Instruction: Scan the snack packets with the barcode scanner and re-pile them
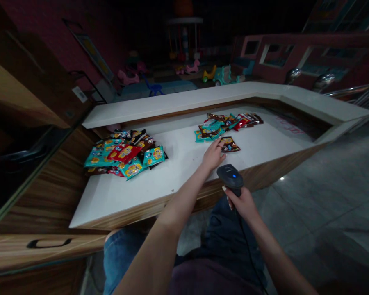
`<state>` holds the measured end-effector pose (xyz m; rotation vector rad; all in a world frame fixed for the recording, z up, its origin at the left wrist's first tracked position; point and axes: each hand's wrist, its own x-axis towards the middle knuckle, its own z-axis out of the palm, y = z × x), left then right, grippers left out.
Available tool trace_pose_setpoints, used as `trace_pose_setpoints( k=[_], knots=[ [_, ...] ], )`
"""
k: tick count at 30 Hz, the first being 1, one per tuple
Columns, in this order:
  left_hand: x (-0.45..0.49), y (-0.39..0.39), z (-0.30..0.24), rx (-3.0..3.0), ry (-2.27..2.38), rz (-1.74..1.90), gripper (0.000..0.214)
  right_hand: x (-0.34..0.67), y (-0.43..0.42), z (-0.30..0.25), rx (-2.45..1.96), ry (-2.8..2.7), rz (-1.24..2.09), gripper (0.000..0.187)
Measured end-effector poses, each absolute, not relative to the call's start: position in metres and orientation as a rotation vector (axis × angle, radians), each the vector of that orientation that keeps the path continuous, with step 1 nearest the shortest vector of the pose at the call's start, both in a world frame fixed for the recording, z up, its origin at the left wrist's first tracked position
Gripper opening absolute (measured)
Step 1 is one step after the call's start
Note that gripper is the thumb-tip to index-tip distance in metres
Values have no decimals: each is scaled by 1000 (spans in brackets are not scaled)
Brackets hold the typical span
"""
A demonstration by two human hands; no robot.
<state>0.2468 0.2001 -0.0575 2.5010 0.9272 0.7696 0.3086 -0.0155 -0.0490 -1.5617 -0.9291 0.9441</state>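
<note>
My left hand (213, 155) reaches over the white counter, its fingers stretched out and the thumb apart. The fingertips touch the left edge of a brown snack packet (230, 144) lying flat. In my right hand (244, 203) is a dark barcode scanner (230, 176), its handle gripped and a small blue light showing on top. The scanner's head is just in front of the packet, above the counter's front edge, and its cable hangs down past my leg. Beyond my left hand lies a pile of teal, brown and red snack packets (213, 128).
A bigger heap of similar packets (126, 153) covers the counter's left part. A raised white ledge (184, 101) runs along the back. Wooden drawers (49, 243) and a cardboard box (33, 78) stand at left. Dim play equipment (226, 75) is beyond.
</note>
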Motion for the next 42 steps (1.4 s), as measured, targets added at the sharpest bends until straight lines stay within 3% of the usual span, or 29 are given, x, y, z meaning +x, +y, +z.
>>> trace_pose_setpoints(
  k=[3,8,13,17,22,26,30,42],
  knots=[
    [282,209,-58,2580,968,602,71,318,-19,-44,-1590,-927,926,59],
    [278,210,-61,2600,1009,529,52,318,-21,-40,-1580,-910,922,58],
    [221,188,-64,2459,1025,743,43,304,-17,-46,-1541,-932,965,55],
    [162,169,-63,1842,1059,1105,35,291,-14,-48,-1504,-946,982,54],
    [98,155,-63,960,872,1300,39,271,-11,-47,-1483,-1015,1019,48],
    [64,146,-65,661,825,1291,37,253,-7,-46,-1457,-1057,1061,42],
    [51,141,-71,584,775,1322,34,238,-5,-43,-1445,-1119,1093,39],
    [61,134,-77,792,786,1349,55,224,6,-16,-1474,-1299,999,30]
  ],
)
